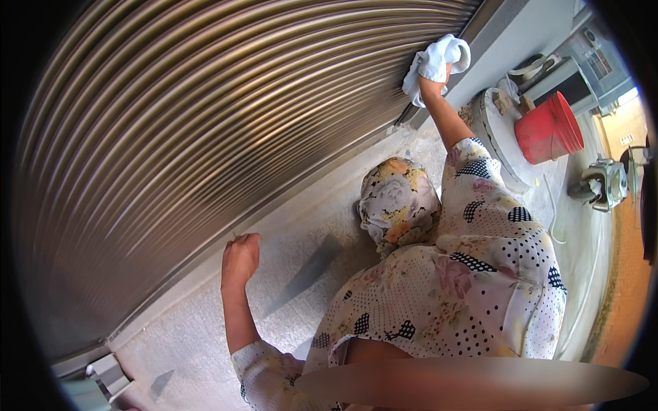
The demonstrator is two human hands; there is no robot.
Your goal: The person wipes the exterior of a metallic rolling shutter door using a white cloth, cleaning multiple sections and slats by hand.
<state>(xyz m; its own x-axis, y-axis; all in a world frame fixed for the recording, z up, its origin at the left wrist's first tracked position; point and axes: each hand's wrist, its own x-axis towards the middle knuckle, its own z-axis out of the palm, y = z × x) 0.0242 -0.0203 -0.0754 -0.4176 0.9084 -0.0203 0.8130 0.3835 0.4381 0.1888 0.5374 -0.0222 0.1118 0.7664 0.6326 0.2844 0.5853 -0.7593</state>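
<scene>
My right hand [433, 85] grips a crumpled white cloth [439, 61] at the right end of a ribbed metal shutter [226, 130], beside its grey side post. The cloth hangs on both sides of my fingers and seems to touch the ribs. Lower down on the left, my left hand [240, 260] is curled closed near the shutter's bottom edge. Its palm side is hidden, so what it holds, if anything, cannot be made out. Both arms come out of a white patterned top [439, 308]. A rounded shape in floral fabric [399, 202] sits between them.
On the right, a red bucket [548, 130] stands on a round pale slab [504, 140]. Beyond it are a grey metal machine [606, 185] and a thin pale hose [552, 209]. A grey post [504, 51] borders the shutter. Pale boxy objects [108, 373] lie at lower left.
</scene>
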